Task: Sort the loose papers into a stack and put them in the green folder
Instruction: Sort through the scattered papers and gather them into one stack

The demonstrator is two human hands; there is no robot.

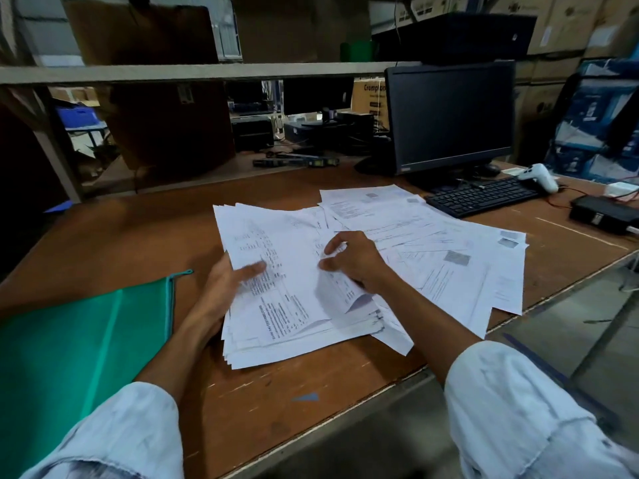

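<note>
On wooden desk (138,236), loose papers (449,243)

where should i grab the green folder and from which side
Probably its teal zipped edge, approached from the right. The green folder lies flat on the desk, and that long edge is exposed and faces the paper stack; its left side runs out of view and the left sleeve covers its near corner.

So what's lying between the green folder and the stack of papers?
Between folder and stack: only the left hand, gripping the stack's edge, over bare desk, per the head view.
</note>
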